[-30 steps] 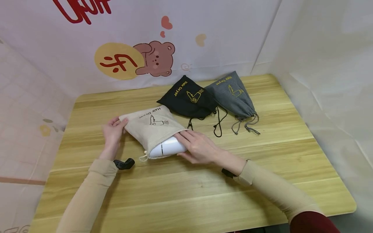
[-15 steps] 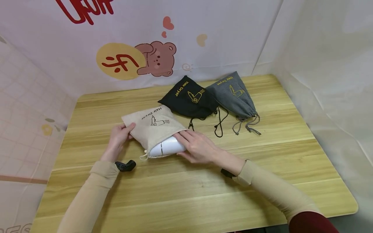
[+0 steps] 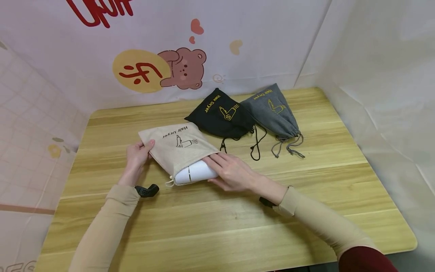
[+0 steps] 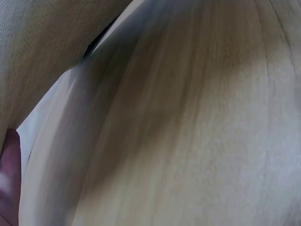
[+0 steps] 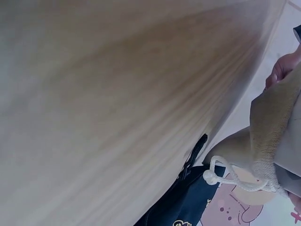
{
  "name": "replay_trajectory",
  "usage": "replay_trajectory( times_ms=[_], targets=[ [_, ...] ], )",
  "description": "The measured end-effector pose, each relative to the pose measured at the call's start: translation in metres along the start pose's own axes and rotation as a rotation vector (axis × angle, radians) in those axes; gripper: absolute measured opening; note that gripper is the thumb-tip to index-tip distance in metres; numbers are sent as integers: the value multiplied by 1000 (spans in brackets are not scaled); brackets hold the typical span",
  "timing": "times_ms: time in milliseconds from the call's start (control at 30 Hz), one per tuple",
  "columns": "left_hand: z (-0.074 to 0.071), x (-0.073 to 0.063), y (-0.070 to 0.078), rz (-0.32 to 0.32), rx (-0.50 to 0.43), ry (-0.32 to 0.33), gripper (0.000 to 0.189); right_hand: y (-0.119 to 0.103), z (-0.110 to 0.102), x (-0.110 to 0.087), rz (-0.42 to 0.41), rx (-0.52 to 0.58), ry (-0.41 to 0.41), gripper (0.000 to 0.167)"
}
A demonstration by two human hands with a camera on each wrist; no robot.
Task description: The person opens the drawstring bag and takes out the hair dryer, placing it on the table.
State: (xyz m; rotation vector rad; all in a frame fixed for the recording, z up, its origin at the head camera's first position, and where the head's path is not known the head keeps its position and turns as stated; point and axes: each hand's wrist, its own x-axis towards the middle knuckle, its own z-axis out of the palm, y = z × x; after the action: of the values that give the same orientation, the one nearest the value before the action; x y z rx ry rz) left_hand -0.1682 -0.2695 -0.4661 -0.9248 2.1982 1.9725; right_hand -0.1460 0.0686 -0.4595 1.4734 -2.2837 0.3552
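Observation:
A beige drawstring bag (image 3: pixel 163 147) printed "Hair Dryer" lies in the middle left of the table in the head view. From its mouth, facing the front right, shows a white hair dryer (image 3: pixel 198 173) with a thin dark band; the rest is hidden in the cloth. My left hand (image 3: pixel 137 155) pinches the bag's closed left corner, thumb on top. At the mouth, my right hand (image 3: pixel 234 173) grips the hair dryer, its fingertips under the cloth edge and the thumb below. The bag's white cord (image 5: pixel 235 181) hangs from the mouth in the right wrist view.
A black drawstring bag (image 3: pixel 217 119) lies right behind the beige one, overlapping a grey drawstring bag (image 3: pixel 272 107) further right. Their cords trail toward the front. The wooden table (image 3: pixel 221 230) ends at white curtains (image 3: pixel 265 41) at the back and sides.
My left hand has shifted a little along the bag's left edge, and the corner there has lifted and spread outward. The right hand and hair dryer stay nearly in place.

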Motion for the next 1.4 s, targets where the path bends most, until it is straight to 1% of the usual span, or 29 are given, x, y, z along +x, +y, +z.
replay_trajectory(
  times_ms=[300,433,533,600,633,700,767,800,833,900,1000,1067,1167,1267,1400],
  targets=[
    [3,5,-3,-3,-24,2,52,2,2,-2,16,37,14,73],
    [5,4,-5,8,0,21,54,0,1,1,50,73,3,72],
    [5,1,-8,-6,-16,7,56,-2,-2,5,86,99,-27,71],
    [4,-2,-10,-37,-52,-47,57,-3,-3,7,109,114,-50,71],
    [4,-3,-11,-60,-60,-85,55,-3,-4,8,120,121,-61,70],
    [2,-6,-12,-94,-50,-185,45,-3,-5,9,137,132,-79,70],
    [1,-8,-13,-110,-4,-292,33,-3,-4,10,147,135,-99,71],
    [0,-9,-14,-109,28,-334,28,-3,-4,11,146,129,-111,71],
    [-1,-10,-14,-102,57,-371,25,-3,-4,12,141,117,-124,72],
    [-1,-11,-15,-81,106,-414,23,-3,-4,14,116,82,-156,74],
    [0,-11,-16,-60,152,-412,24,-5,-1,15,54,6,-210,73],
    [1,-11,-16,-53,170,-394,24,-8,1,15,16,-37,-236,72],
    [3,-11,-16,-47,192,-361,24,-11,4,15,-12,-76,-253,69],
    [3,-10,-16,-37,224,-312,27,-13,5,14,-25,-87,-246,67],
    [2,-7,-16,-27,269,-246,32,-15,6,9,-40,-61,-233,66]
  ],
)
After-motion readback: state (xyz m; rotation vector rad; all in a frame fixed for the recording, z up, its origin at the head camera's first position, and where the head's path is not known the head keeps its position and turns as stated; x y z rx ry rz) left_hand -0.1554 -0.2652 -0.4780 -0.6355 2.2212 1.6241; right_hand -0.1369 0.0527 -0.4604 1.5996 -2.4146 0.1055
